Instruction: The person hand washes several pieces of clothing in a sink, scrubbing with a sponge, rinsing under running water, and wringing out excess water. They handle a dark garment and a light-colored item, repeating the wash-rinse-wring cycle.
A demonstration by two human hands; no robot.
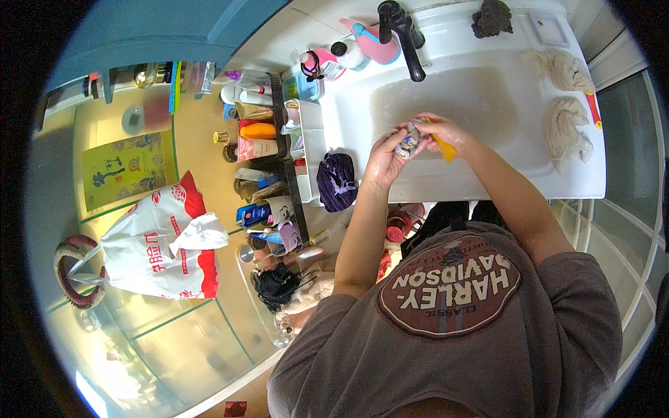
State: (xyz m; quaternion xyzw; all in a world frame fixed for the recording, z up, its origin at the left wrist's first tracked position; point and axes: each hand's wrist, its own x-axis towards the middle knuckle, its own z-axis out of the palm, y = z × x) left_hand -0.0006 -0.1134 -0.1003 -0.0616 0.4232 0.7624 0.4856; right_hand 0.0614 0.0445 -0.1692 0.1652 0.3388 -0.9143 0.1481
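Both my hands are together over the near side of a white washbasin (360, 104) that holds cloudy water (470, 99). My left hand (387, 157) grips a small bunched wet cloth (408, 142) with a dark and purple pattern. My right hand (444, 133) presses against the same cloth from the other side. Under the right hand's fingers a yellow item (445, 149) sticks out, perhaps a piece of cloth; its full shape is hidden. The black faucet (407, 44) stands beyond my hands.
Wet beige cloths (564, 128) and a red-and-yellow handle (593, 109) lie on the right rim. A dark cloth (491, 19) sits at the back, a pink spray bottle (376, 44) beside the faucet. Left are a dark purple bundle (337, 183), a white organizer (312, 146) and crowded toiletries (258, 130).
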